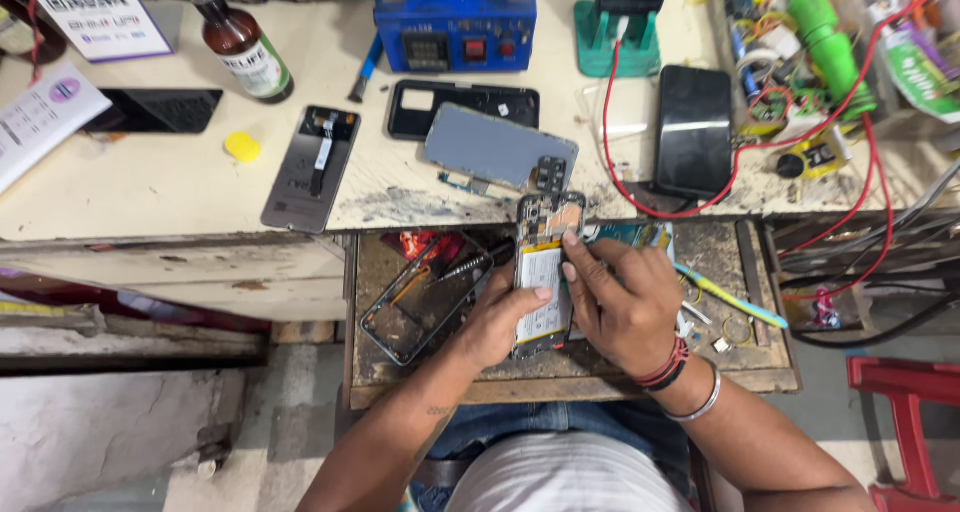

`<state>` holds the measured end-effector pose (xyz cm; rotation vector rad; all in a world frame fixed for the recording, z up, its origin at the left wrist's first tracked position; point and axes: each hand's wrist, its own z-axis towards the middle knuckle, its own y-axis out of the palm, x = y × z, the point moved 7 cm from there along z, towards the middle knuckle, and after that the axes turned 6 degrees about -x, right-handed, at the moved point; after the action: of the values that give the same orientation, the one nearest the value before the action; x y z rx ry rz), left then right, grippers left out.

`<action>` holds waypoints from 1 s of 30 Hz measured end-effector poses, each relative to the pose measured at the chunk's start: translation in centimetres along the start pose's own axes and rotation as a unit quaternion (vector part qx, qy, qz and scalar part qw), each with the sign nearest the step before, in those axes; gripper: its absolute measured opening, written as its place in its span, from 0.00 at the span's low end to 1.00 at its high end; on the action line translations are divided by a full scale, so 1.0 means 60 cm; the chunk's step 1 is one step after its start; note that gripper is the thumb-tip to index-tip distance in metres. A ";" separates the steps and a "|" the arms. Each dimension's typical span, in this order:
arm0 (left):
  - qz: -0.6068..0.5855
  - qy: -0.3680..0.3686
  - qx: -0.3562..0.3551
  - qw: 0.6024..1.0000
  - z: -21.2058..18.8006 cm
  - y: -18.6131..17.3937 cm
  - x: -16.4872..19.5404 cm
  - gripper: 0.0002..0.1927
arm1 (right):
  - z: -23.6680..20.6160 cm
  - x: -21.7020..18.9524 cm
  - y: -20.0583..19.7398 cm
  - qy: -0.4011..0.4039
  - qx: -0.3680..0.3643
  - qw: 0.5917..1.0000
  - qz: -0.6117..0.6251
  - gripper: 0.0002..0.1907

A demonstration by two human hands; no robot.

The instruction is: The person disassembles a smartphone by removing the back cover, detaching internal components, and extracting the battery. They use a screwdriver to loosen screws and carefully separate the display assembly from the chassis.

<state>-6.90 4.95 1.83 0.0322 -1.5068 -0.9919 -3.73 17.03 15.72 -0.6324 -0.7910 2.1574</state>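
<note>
The left hand (500,322) clamps the opened phone (543,277) over the pull-out drawer (570,367), steadying it at the surface's (150,187) front edge; the right hand (620,297) pinches its upper edge.

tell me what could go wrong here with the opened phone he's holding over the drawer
1. The opened phone is propped between the left hand and right hand above a cluttered drawer; a slip could drop it onto the loose bits there.
2. The right hand's fingers press beside the exposed battery; hard pressure might damage it.
3. The grey back cover overhangs the bench edge and could be knocked off.
</note>
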 end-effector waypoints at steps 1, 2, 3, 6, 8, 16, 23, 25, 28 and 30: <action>0.010 0.001 0.001 1.000 0.000 0.000 0.002 0.26 | 0.001 -0.001 -0.001 -0.002 -0.002 1.000 0.006 0.20; 0.019 0.001 0.001 1.000 0.000 0.000 0.004 0.26 | 0.002 -0.001 -0.002 -0.003 -0.005 1.000 0.012 0.21; 0.024 0.001 0.001 1.000 -0.001 0.001 0.005 0.26 | 0.002 -0.001 -0.003 -0.001 -0.005 1.000 0.014 0.20; 0.042 0.002 0.000 0.999 0.000 0.002 0.011 0.26 | 0.003 0.001 -0.004 0.006 -0.006 1.000 0.025 0.20; 0.064 0.010 0.000 0.998 0.003 0.002 0.017 0.26 | 0.005 0.005 -0.006 0.009 -0.001 0.999 0.041 0.19; 0.016 0.031 -0.021 0.999 0.002 0.002 0.012 0.29 | 0.003 0.014 -0.011 0.038 -0.018 0.997 0.070 0.20; -0.015 0.087 -0.004 0.996 0.018 0.021 0.030 0.34 | 0.016 0.003 -0.013 0.001 -0.059 0.991 0.116 0.26; 0.154 0.089 0.066 0.982 0.027 0.019 0.054 0.36 | 0.018 -0.005 -0.018 -0.024 -0.064 0.988 0.136 0.29; 0.330 0.186 0.115 0.918 0.026 0.041 0.115 0.42 | 0.020 -0.005 -0.017 -0.006 -0.090 0.979 0.182 0.30; 0.318 0.143 0.164 0.923 0.033 0.040 0.128 0.46 | 0.026 0.008 -0.008 0.051 -0.108 0.974 0.191 0.25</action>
<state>-9.04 3.28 9.65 -0.0686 -1.2687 -0.1970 -4.83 17.13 17.05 -1.0734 -0.9135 2.3735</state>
